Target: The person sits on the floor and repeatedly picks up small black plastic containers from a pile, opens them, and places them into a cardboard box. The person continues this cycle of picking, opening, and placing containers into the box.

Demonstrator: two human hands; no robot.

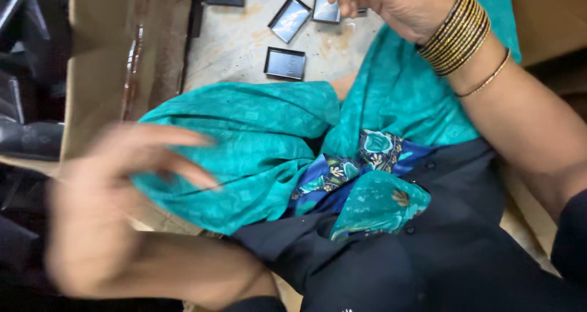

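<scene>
My left hand [116, 183] is blurred by motion at the lower left, fingers spread, holding nothing, in front of a cardboard box flap [116, 55] and teal cloth [257, 141] draped over my lap. My right hand [391, 3] reaches to the top of the view, fingers curled over a small dark rectangular tray [324, 9] on the floor; whether it grips the tray is unclear. Gold bangles [455, 31] circle that wrist. Two more small dark trays [289, 18] [285, 63] lie on the floor nearby.
A stained concrete floor [238, 37] lies ahead. Black plastic parts [30, 73] fill the left edge beside the cardboard. Another brown cardboard surface [550, 12] stands at the top right. Dark clothing [428, 245] covers my lap.
</scene>
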